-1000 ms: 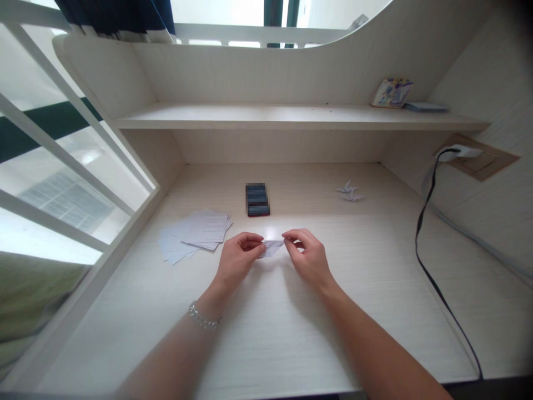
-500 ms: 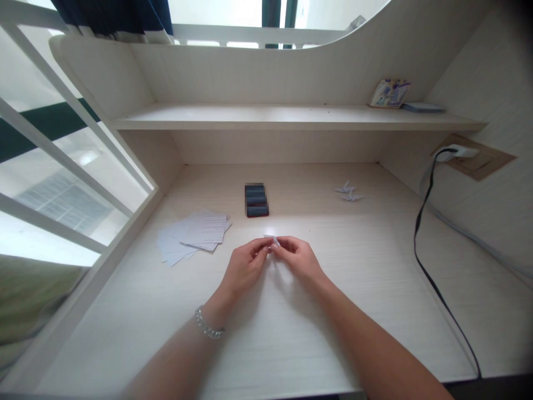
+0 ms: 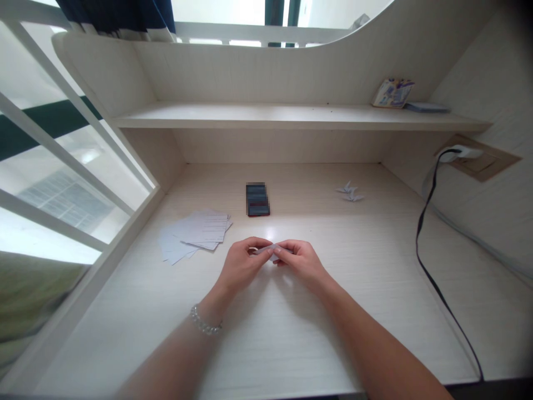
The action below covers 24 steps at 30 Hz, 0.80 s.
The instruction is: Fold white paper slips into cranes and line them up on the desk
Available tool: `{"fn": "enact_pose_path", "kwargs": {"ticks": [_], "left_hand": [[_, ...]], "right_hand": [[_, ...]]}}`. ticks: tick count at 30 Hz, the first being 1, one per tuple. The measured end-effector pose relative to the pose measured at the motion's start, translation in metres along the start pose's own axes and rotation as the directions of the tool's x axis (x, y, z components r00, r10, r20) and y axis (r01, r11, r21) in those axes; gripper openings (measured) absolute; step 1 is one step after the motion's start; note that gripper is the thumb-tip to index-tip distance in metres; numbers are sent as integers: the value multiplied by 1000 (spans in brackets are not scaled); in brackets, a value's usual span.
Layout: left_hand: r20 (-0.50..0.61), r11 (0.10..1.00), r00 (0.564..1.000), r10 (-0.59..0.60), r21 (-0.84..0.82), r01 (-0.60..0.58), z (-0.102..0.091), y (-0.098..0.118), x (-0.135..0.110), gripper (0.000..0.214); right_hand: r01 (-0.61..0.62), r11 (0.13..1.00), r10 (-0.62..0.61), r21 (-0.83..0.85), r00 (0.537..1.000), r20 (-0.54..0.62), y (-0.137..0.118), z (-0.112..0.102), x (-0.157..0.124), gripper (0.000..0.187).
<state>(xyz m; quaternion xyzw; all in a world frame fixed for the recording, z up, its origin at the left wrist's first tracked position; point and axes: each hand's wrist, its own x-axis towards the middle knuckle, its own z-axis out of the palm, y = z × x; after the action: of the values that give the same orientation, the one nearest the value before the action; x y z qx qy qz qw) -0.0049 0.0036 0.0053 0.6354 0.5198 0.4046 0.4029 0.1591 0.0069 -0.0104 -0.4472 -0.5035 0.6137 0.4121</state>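
Note:
A small piece of folded white paper (image 3: 272, 251) is pinched between both hands, just above the desk. My left hand (image 3: 245, 259), with a beaded bracelet (image 3: 204, 323) on its wrist, is closed on the paper's left side. My right hand (image 3: 300, 260) grips it from the right, thumb and fingers pressed together. Much of the paper is hidden behind the fingers. Loose sheets of lined paper (image 3: 204, 229) lie in a fanned pile left of the hands. Small folded paper cranes (image 3: 350, 193) sit farther back on the right.
A dark, pixelated phone-like rectangle (image 3: 257, 200) lies beyond the hands. On the right, a black cable (image 3: 420, 244) runs from a wall socket (image 3: 485, 161) down to the desk's front edge. A shelf (image 3: 291, 115) spans the back, bearing a small patterned packet (image 3: 392, 93) at its right end.
The paper has turned between the fingers and sits lower and flatter. Both hands have shifted their grip slightly, their fingertips drawing a little apart.

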Motion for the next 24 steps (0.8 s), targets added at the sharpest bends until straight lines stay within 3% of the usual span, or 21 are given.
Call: {"fn": "enact_pose_path", "kwargs": {"ticks": [3,8,14,18,24], "left_hand": [[-27,996,999,26,83,-24,-3,1,1,22],[121,995,993,-16,-93,28,-5,-2,2,23],[142,995,989,-30,-91,44,-4,-4,2,18],[149,992,988,-38,-117,56,-4,-1,1,16],[138,950,987,-88,-285,125,-3,3,0,8]], "right_hand": [[-7,1000,8,-12,1000,19,-1,0,-1,30],[20,996,-17,-86,999,32,-4,0,-3,27],[106,967,-122,-231,991,-56,-8,-2,-3,15],[67,988,-76,-140,995,-60,-9,-2,-3,9],[-31,994,37,109,997,-60,-11,2,-5,12]]}}
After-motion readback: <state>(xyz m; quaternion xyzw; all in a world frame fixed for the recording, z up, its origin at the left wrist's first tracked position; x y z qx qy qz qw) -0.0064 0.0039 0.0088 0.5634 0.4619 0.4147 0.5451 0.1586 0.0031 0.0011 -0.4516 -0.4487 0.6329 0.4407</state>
